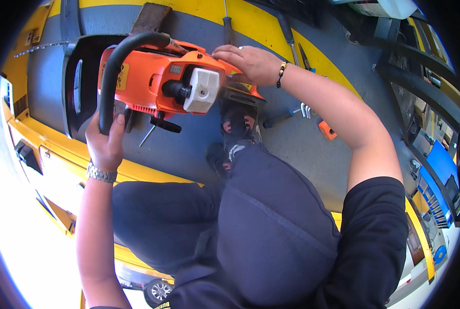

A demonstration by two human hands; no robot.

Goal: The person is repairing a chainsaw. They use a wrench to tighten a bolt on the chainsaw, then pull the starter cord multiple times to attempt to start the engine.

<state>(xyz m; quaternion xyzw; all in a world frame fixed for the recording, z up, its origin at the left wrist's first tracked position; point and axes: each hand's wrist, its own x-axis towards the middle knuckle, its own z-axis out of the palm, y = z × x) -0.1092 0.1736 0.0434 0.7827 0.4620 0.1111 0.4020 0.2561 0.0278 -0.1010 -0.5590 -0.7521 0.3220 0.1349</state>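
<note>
An orange chainsaw is held in front of me, above the grey floor, with its chain pointing left. My left hand wraps around the lower end of its curved black front handle. At the saw's rear end, my right hand grips over the orange rear handle; its thumb is hidden. A white block-shaped part, probably the air filter, is exposed between the hands beside a black knob-like part. The black hand guard stands at the left.
Screwdrivers, pliers and a black-handled tool lie on the floor. An orange piece rests right of my shoes. A wooden block is behind the saw. Black metal frames stand at right.
</note>
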